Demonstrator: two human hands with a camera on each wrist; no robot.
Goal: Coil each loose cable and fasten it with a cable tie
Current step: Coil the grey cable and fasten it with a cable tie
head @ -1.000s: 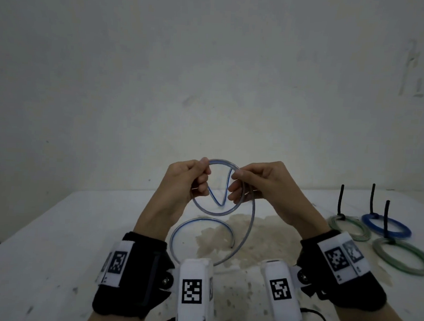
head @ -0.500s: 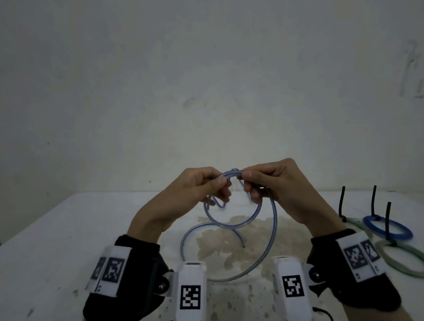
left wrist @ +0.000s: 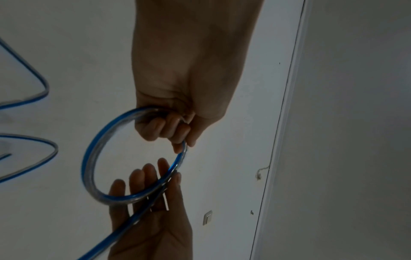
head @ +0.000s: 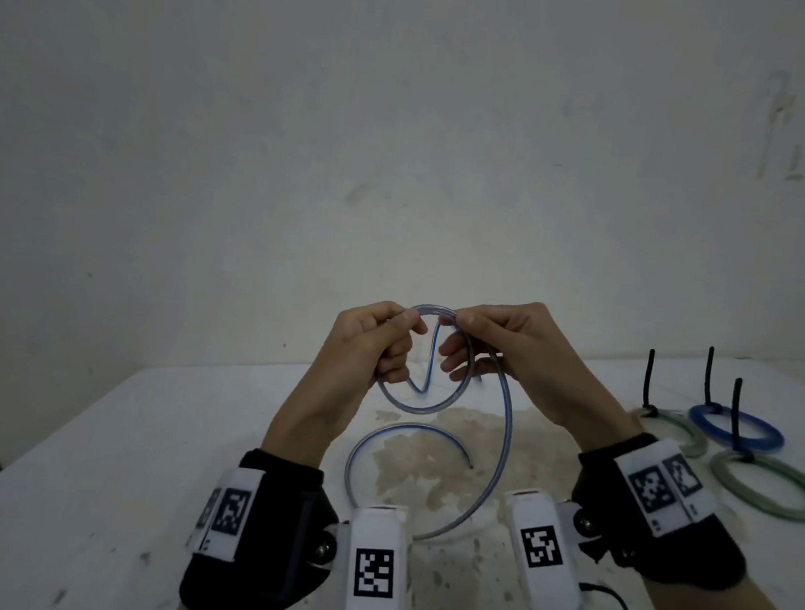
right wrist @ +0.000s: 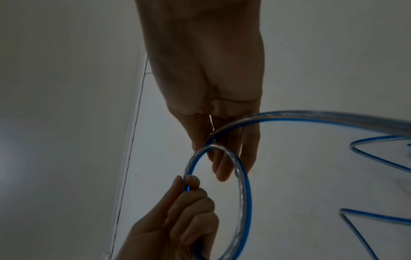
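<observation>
A clear cable with a blue stripe [head: 415, 405] is held up above the white table [head: 104, 452]. My left hand [head: 406, 333] grips the left top of a small loop, its fingers curled round the strands [left wrist: 169, 128]. At the right top of that loop my right hand [head: 465, 326] pinches the cable between thumb and fingers [right wrist: 222, 149]. The loop [left wrist: 89, 158] hangs between both hands. Its tail [head: 507, 450] drops from the right hand, curves over the table and ends loose near the middle [head: 470, 467].
Three coiled cables lie at the right of the table, a pale green one [head: 678, 429], a blue one [head: 734, 427] and a green one [head: 769, 487], each with a black tie standing up. A brown stain [head: 430, 451] marks the table's middle. A wall stands behind.
The hands closed in over the loop's top, then drew slightly apart again. The loop now hangs wider below them, and the tail has swung to the right.
</observation>
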